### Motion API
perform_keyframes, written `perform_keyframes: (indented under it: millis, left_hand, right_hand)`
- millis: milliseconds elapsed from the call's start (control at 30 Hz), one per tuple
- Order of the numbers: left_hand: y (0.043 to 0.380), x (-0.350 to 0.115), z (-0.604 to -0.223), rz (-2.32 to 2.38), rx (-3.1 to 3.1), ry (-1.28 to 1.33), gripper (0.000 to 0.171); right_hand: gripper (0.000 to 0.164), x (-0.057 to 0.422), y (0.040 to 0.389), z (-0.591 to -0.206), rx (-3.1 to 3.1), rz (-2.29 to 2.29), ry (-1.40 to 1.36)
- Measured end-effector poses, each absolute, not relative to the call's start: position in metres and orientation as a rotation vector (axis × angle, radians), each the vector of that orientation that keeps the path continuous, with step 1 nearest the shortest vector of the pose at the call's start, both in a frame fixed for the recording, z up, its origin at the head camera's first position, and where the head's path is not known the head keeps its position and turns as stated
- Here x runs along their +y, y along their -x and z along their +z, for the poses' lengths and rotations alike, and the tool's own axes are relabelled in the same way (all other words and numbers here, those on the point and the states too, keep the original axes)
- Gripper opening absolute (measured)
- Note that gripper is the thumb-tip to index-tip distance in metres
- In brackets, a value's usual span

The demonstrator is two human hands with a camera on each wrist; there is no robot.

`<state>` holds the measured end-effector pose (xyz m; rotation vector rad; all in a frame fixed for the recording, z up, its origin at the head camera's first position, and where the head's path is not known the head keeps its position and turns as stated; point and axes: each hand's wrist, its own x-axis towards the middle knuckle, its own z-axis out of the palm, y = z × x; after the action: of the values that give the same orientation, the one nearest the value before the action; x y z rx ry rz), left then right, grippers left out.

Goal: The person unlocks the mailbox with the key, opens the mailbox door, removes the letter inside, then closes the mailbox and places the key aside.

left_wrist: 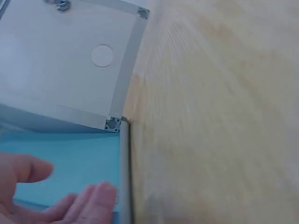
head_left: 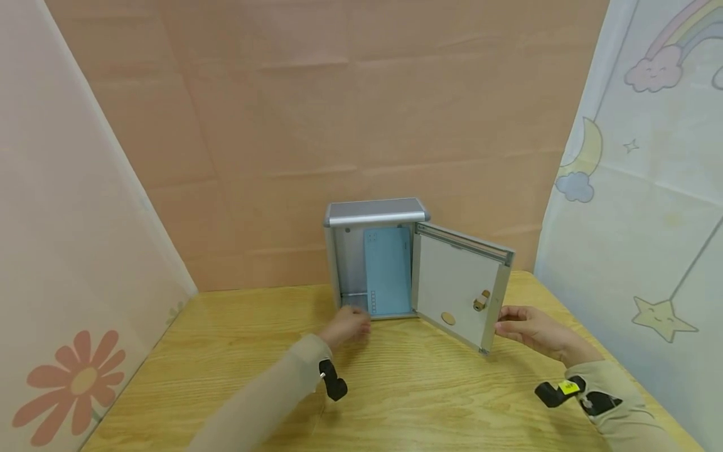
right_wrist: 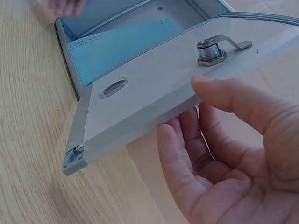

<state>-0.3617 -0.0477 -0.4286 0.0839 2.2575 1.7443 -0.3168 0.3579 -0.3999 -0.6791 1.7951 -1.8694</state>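
Note:
A silver-grey metal mailbox (head_left: 375,212) stands on the table, its door (head_left: 454,270) swung out to the right. Inside, a light blue envelope (head_left: 388,270) stands upright against the right part of the compartment. My left hand (head_left: 349,324) is at the lower left front of the mailbox; in the left wrist view its thumb and fingers (left_wrist: 98,200) are spread apart, with nothing between them, over the envelope. With thumb in front and fingers behind, my right hand (right_wrist: 233,154) pinches the free edge of the door, just below the cam lock (right_wrist: 211,52).
The wooden table (head_left: 271,376) reaches back to an orange-pink cloth backdrop (head_left: 254,125). Printed cloth panels stand at the left (head_left: 73,251) and right (head_left: 638,207). A round hole (right_wrist: 112,87) shows near the door's bottom. Each wrist carries a black camera strap.

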Motion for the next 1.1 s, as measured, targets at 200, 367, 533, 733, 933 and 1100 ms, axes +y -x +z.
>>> perform_keyframes:
  millis: [200,367,533,733,933,1100]
  left_hand:
    - [0.384,-0.021,-0.416,1.788,2.592,-0.178,0.055]
    - [0.406,-0.01,-0.42,1.826,2.745,-0.191,0.056]
    - [0.414,-0.006,-0.422,1.843,2.796,-0.177,0.055]
    - [0.414,-0.004,-0.421,1.947,2.83,-0.126,0.036]
    - [0.413,-0.009,-0.424,1.958,2.908,-0.179,0.018]
    - [0.403,-0.02,-0.413,1.909,3.02,-0.342,0.009]
  right_hand:
    - [0.023,0.359,0.317,-0.401,1.782,-1.887,0.7]
    - [0.023,0.359,0.316,-0.4,1.761,-1.893,0.701]
    - [0.022,0.357,0.316,-0.401,1.767,-1.893,0.68]
    - [0.021,0.357,0.316,-0.401,1.767,-1.899,0.677]
    - [0.021,0.358,0.317,-0.402,1.79,-1.892,0.668]
    - [0.022,0.357,0.317,-0.401,1.802,-1.878,0.674]
